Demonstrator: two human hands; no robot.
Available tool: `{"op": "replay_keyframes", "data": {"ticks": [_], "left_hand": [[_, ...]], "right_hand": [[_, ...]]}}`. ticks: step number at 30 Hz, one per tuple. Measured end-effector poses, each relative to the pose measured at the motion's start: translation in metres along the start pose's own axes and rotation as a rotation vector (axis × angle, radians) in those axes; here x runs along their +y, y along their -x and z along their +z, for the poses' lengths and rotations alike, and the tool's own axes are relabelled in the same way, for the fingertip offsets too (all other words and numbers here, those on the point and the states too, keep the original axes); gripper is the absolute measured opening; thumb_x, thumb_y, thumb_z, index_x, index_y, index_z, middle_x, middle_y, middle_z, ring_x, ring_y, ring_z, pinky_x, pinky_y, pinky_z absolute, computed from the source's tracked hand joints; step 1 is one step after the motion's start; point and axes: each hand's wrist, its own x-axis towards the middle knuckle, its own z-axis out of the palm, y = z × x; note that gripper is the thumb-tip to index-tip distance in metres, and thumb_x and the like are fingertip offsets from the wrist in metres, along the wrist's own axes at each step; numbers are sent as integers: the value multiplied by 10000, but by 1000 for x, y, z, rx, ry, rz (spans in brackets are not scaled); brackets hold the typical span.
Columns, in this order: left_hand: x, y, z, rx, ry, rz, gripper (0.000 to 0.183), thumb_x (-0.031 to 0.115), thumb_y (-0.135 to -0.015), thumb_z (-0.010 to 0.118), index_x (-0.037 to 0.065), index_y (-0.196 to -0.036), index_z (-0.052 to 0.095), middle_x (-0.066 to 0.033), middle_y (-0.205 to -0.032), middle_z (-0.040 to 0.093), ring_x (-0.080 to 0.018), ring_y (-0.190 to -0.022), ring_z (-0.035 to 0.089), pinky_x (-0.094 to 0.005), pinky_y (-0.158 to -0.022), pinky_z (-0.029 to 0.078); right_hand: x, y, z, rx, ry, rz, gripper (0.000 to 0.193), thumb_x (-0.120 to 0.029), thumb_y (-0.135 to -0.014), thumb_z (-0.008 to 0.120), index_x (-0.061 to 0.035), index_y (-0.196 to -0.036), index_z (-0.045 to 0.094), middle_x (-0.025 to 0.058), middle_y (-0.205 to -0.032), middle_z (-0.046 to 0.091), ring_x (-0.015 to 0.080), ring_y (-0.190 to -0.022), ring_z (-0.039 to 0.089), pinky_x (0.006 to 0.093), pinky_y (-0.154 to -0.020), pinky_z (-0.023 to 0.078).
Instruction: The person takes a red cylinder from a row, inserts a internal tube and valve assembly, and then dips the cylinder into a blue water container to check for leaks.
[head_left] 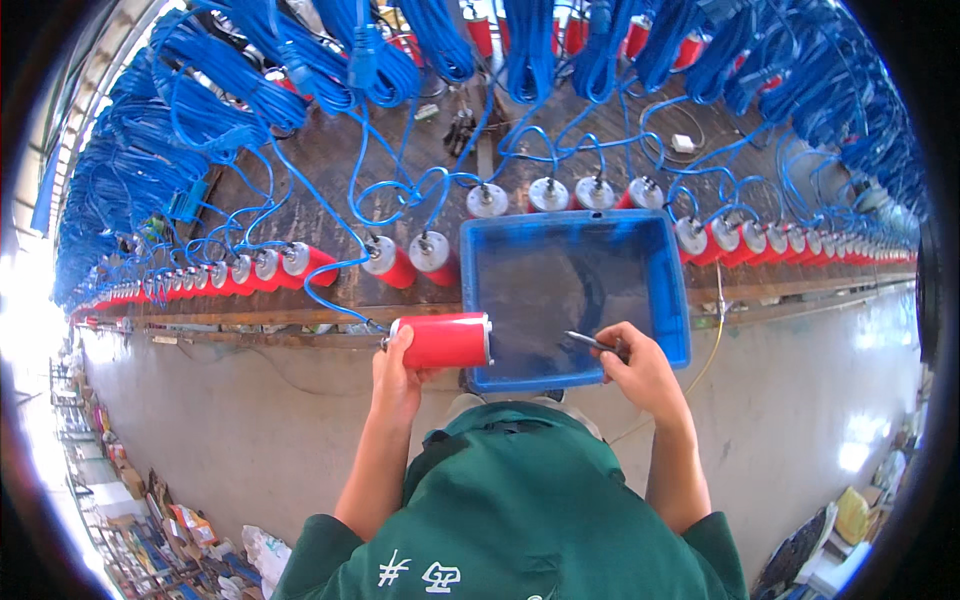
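Dark brown wood makes up the counter [325,150], the biggest thing we see, w/ masses of blue coils [530,50] hung over its far side. Next in size, our green shirt [500,500] fills the bottom of the view. Just in front of us is the blue bin [665,290], at the counter's edge; its floor is dark & shiny, poss. wet, but we can't confirm. Red cans [393,270] stand in rows L & R of it, plus a few behind, many w/ a thin blue cable at the cap.

The task's thing, the held can [445,340], is on its side at the bin's L rim, cable [325,300] trailing from its L end. Our L hand [397,375] is clamped round that end, thumb on top. Our R hand [640,368] is over the bin, fingers pinched on a slim tool [582,340], poss. a pen, its tip apart from the can.

Progress, our est.: this can's mid-job, not yet set in a row; whether the standing ones are done, can't tell.

Writing: white characters [440,575] on the shirt; no legible label or brand on the can.
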Motion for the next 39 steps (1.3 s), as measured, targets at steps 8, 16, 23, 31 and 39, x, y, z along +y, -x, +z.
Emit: {"op": "replay_keyframes", "data": {"ticks": [8,16,23,31,39], "left_hand": [[-17,-26,11,17,-30,-25,599,601,-1008,623,96,-1328,635,-94,-1178,764,-233,-986,756,-396,-839,622],[-16,-27,15,-53,38,-87,613,587,-1031,598,71,-1362,594,-137,-1234,743,-274,-1059,757,-432,-864,649],[-16,-28,14,-55,33,-77,609,581,-1032,600,68,-1362,596,-143,-1219,749,-281,-1041,764,-433,-864,653],[-17,-31,6,-103,-21,-60,643,616,-1039,580,70,-1380,597,-141,-1275,746,-291,-1103,760,-455,-905,651],[-17,-34,5,-134,-58,-38,634,599,-1052,564,59,-1383,588,-148,-1265,747,-293,-1083,766,-445,-875,659]], "right_hand": [[-22,2,1,-117,-133,24,267,-64,-1037,669,29,-1288,670,85,-926,729,149,-853,720,316,-789,566],[-7,-33,36,-87,-78,-187,228,-93,-1042,700,8,-1242,657,81,-832,694,139,-700,681,324,-669,553],[-11,-56,44,-95,27,-277,197,-85,-1039,688,-31,-1226,664,115,-795,674,190,-657,648,354,-653,536],[-7,-74,44,-78,137,-448,201,-26,-1002,701,-22,-1201,676,112,-854,708,194,-737,685,348,-708,558],[-18,-86,35,-153,200,-335,168,-72,-1030,670,-6,-1184,662,209,-1021,736,329,-955,733,408,-868,563]]}}
